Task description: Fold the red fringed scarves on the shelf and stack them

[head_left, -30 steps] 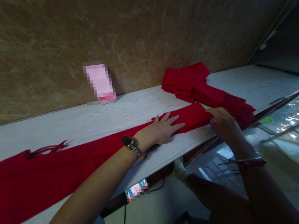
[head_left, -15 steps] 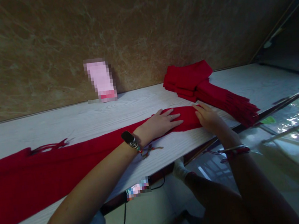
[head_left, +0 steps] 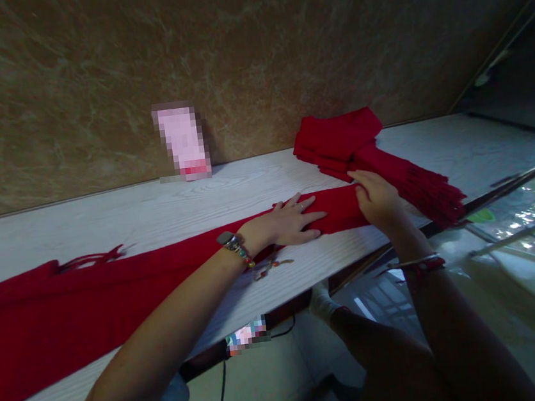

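Note:
A long red scarf (head_left: pixel 115 301) lies along a white wood-grain ledge, wide at the left and narrowing to a folded, flat strip at the right. My left hand (head_left: pixel 293 220) is open, palm down, fingers spread over that strip. At the strip's right end is my right hand (head_left: pixel 379 197), its fingers stretched out past the far corner and its thumb apart from them by the cloth edge. Part of that end is hidden behind the hand. Just beyond it rests a second red scarf (head_left: pixel 337 138), folded into layers, with its fringed end trailing to the right.
A blurred pink object (head_left: pixel 183 139) leans against the brown marbled wall (head_left: pixel 251 54). The white ledge (head_left: pixel 227 189) runs along the wall, its front edge above a tiled floor. A blurred, colourful item (head_left: pixel 247 335) and a dark cable hang below. A metal-framed rack (head_left: pixel 525 261) is at the right.
My right hand has shifted slightly right and away from me, and the strip's end reaches a little further right. My left hand stays on the cloth, its fingers spread somewhat wider.

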{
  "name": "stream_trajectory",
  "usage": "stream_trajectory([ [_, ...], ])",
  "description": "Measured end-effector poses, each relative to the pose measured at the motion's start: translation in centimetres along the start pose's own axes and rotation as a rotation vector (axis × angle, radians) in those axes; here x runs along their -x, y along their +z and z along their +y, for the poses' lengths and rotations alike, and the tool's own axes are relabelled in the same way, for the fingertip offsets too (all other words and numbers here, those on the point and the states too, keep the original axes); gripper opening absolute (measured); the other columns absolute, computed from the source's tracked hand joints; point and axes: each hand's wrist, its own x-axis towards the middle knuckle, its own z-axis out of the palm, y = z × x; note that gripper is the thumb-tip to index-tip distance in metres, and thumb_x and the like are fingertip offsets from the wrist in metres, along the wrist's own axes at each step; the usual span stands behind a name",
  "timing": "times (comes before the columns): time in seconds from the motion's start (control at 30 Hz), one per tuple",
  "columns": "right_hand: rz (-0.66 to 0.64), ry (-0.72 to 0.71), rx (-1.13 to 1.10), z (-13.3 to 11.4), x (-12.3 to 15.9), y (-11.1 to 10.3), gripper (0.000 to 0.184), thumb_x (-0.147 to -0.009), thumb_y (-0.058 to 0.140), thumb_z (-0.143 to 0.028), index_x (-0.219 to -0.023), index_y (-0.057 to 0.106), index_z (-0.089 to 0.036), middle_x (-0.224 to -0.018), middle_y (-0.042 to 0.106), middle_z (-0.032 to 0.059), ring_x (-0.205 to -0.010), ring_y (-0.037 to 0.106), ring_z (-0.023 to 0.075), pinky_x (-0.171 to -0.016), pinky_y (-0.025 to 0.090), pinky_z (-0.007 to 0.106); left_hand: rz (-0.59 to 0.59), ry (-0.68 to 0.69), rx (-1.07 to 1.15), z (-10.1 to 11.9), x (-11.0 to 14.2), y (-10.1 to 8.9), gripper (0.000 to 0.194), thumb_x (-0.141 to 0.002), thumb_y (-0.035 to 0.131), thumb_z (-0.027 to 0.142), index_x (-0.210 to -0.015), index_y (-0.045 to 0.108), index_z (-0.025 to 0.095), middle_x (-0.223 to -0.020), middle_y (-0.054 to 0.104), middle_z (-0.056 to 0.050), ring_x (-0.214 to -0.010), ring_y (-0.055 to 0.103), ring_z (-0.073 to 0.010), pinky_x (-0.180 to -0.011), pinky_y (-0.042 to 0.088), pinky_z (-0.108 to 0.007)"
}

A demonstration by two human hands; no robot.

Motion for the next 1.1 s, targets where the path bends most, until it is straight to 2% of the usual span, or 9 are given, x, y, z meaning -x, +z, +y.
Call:
stream_trajectory([
  [0.13,-0.238,-0.112,-0.065,-1.5,0.6,1.4,0.041,-0.085,0.035,-0.017,-0.113,0.064,-0.013,-0.114,0.067,0.0146,-0.11,0.06,0.025,-0.097,0.047,0.045,-0.049,-0.03,-0.011,0.6,-0.2,0.9,0.061,-0.091,0.041,0.048,-0.146,0.024,0.028,-0.156,0.003,-0.011,-0.141,-0.005,-0.0359,-0.108,0.013,-0.063],
  [0.2,-0.266,-0.117,-0.059,-0.9,1.3,1.8,0.042,-0.086,0.033,-0.018,-0.116,0.062,-0.011,-0.116,0.066,0.0163,-0.114,0.058,0.0263,-0.099,0.045,0.048,-0.05,-0.032,-0.012,0.8,-0.1,1.1,0.062,-0.09,0.041,0.047,-0.147,0.022,0.029,-0.156,0.001,-0.009,-0.141,-0.005,-0.0357,-0.108,0.012,-0.064],
  [0.33,-0.245,-0.088,-0.004,1.9,2.3,1.4,0.043,-0.085,0.033,-0.017,-0.117,0.061,-0.009,-0.119,0.065,0.0176,-0.117,0.056,0.027,-0.1,0.043,0.048,-0.018,-0.035,-0.016,1.0,0.0,1.2,0.061,-0.09,0.04,0.047,-0.146,0.023,0.031,-0.157,0.003,-0.006,-0.141,-0.003,-0.0363,-0.107,0.014,-0.065],
  [0.43,-0.193,0.045,0.09,3.3,2.4,0.4,0.042,-0.084,0.036,-0.017,-0.115,0.063,-0.013,-0.117,0.066,0.016,-0.112,0.059,0.0273,-0.097,0.045,0.048,-0.016,-0.042,-0.005,1.1,0.2,1.0,0.061,-0.09,0.04,0.046,-0.146,0.021,0.032,-0.157,0.004,-0.005,-0.142,-0.002,-0.0355,-0.108,0.014,-0.064],
  [0.6,0.003,0.157,0.136,2.7,1.9,-1.2,0.039,-0.079,0.043,-0.02,-0.11,0.066,-0.015,-0.112,0.068,0.0151,-0.105,0.062,0.0284,-0.091,0.048,0.046,-0.022,-0.048,0.01,1.2,0.3,0.9,0.061,-0.09,0.04,0.048,-0.146,0.022,0.032,-0.156,0.005,-0.005,-0.142,-0.001,-0.0352,-0.108,0.013,-0.064],
  [0.77,-0.105,0.392,0.084,2.2,1.6,-1.5,0.033,-0.072,0.054,-0.028,-0.1,0.07,-0.02,-0.077,0.073,0.0076,-0.072,0.067,0.0257,-0.069,0.052,0.038,-0.034,-0.054,0.012,1.2,0.3,0.8,0.061,-0.091,0.039,0.05,-0.146,0.02,0.033,-0.156,0.003,-0.004,-0.141,-0.001,-0.035,-0.108,0.013,-0.064],
  [0.9,-0.107,0.511,0.033,2.5,0.6,-1.6,0.031,-0.069,0.059,-0.029,-0.095,0.071,-0.019,-0.072,0.07,0.0067,-0.072,0.065,0.0256,-0.069,0.05,0.038,0.033,-0.037,-0.062,1.2,0.1,0.9,0.058,-0.092,0.034,0.053,-0.145,0.024,0.032,-0.156,0.01,-0.007,-0.141,0.005,-0.0368,-0.106,0.018,-0.066],
  [1.0,-0.098,0.539,-0.006,2.5,-0.3,-1.8,0.036,-0.068,0.059,-0.027,-0.101,0.069,-0.018,-0.07,0.067,0.0055,-0.069,0.064,0.0243,-0.07,0.05,0.038,0.134,-0.01,-0.138,1.2,0.0,1.2,0.058,-0.093,0.031,0.055,-0.145,0.028,0.031,-0.155,0.016,-0.008,-0.141,0.009,-0.0369,-0.107,0.017,-0.065],
  [1.1,-0.099,0.477,0.019,2.2,-0.5,-1.7,0.037,-0.068,0.056,-0.022,-0.103,0.068,-0.018,-0.069,0.065,0.0055,-0.069,0.062,0.0242,-0.07,0.049,0.038,0.111,-0.01,-0.124,1.3,-0.1,1.4,0.061,-0.092,0.031,0.057,-0.146,0.023,0.031,-0.156,0.012,-0.008,-0.141,0.006,-0.0382,-0.106,0.019,-0.066],
])
